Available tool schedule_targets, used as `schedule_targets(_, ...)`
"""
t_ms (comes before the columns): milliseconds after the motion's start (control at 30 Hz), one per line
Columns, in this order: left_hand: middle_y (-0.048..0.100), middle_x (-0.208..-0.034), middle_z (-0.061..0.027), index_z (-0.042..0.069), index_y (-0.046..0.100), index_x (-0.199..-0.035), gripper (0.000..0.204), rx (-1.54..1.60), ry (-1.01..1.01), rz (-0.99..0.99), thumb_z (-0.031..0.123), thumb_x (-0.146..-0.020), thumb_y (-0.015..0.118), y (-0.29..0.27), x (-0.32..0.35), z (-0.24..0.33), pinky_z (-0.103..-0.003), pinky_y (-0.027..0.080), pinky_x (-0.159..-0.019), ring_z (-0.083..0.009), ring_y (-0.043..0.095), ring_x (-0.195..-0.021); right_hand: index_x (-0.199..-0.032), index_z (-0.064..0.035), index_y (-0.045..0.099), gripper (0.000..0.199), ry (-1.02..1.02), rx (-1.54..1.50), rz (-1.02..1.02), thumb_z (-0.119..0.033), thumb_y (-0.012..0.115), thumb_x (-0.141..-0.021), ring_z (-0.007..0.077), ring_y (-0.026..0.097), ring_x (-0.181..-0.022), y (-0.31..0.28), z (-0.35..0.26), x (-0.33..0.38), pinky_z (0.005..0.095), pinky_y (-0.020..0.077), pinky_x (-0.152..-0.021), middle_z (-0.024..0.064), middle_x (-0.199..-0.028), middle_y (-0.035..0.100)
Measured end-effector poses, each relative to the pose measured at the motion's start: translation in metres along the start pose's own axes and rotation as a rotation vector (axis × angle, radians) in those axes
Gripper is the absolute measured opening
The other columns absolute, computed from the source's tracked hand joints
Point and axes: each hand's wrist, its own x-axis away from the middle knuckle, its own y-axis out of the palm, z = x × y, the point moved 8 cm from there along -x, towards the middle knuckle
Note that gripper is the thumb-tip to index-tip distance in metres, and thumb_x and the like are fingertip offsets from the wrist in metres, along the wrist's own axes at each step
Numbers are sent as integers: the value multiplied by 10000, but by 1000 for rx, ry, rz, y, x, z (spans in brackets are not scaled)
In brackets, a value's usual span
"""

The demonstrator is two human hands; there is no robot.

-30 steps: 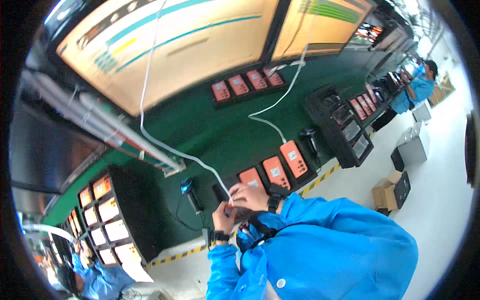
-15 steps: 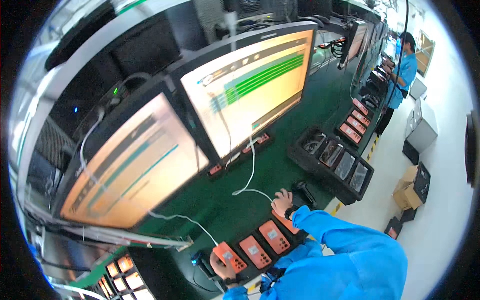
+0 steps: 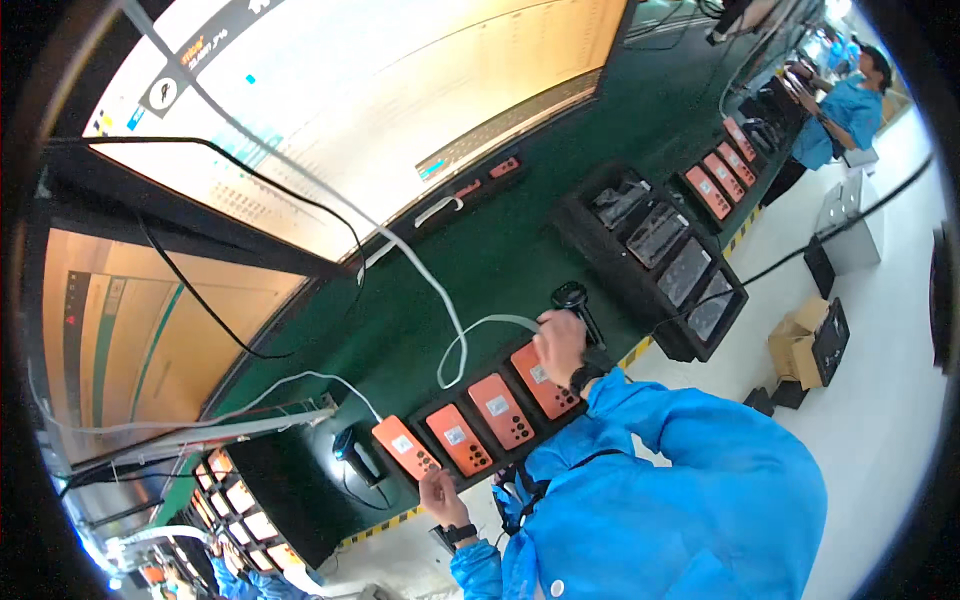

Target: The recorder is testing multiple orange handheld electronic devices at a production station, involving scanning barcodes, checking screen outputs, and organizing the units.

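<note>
- Four orange phones (image 3: 500,410) lie in a row on the green bench (image 3: 520,250).
- Your right hand (image 3: 560,345) pinches the white cable (image 3: 470,335) at the rightmost phone; plugging looks unfinished.
- Your left hand (image 3: 440,497) rests by the leftmost phone (image 3: 405,448), fingers curled, holding nothing visible.

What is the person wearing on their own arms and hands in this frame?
Both arms are in loose, bright blue smock sleeves reaching to the wrists. The left hand and right hand are bare, with no gloves. Each wrist carries a dark band: one on the left wrist, one on the right.
</note>
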Motion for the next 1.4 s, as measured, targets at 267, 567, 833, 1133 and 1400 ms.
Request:
schedule_targets(267, 605, -756, -53, 26, 559, -930, 102, 104, -106, 43, 35, -831, 537, -12, 14, -21, -221, 443, -528, -112, 558, -613, -1042, 4, 361, 548, 539, -31, 70, -185, 714, -669, 337, 548, -832, 3, 128, 17, 416, 444, -729, 193, -894, 498)
schedule_targets(567, 608, -804, -63, 26, 558, -918, 95, 239, -128, -213, 41, -825, 563, 12, -35, -55, -215, 435, -547, -99, 540, -625, -959, -56, 385, 348, 682, -780, -321, -88, 636, -720, 128, 536, -495, -11, 55, 54, 265, 425, -390, 61, -664, 539)
schedule_targets(833, 558, -1035, -197, 17, 486, -1148, 439, -295, 178, -565, 170, -756, 613, 111, -17, -36, -385, 484, -738, -339, 581, -896, -990, -93, 324, 369, 587, -869, -527, -76, 628, -781, 103, 462, -469, 4, -45, 133, 245, 361, -388, 33, -703, 473)
schedule_targets(1133, 437, -1231, -134, 108, 643, -831, 163, -392, 312, -525, 208, -712, 592, 163, -1, -53, -465, 432, -856, -378, 477, -1057, -1227, -42, 272, 642, 84, -484, -233, -75, 657, -714, 143, 476, -719, -1, -58, 150, 281, 395, -603, 94, -959, 494)
schedule_targets(1400, 545, -991, -206, 83, 449, -1157, 419, -420, 221, -481, 130, -752, 547, 158, -12, -52, -411, 495, -732, -343, 584, -843, -1336, 116, 67, 946, 475, -652, -442, -187, 693, -695, 255, 418, -1132, 29, -38, 168, 314, 337, -948, 214, -1209, 423)
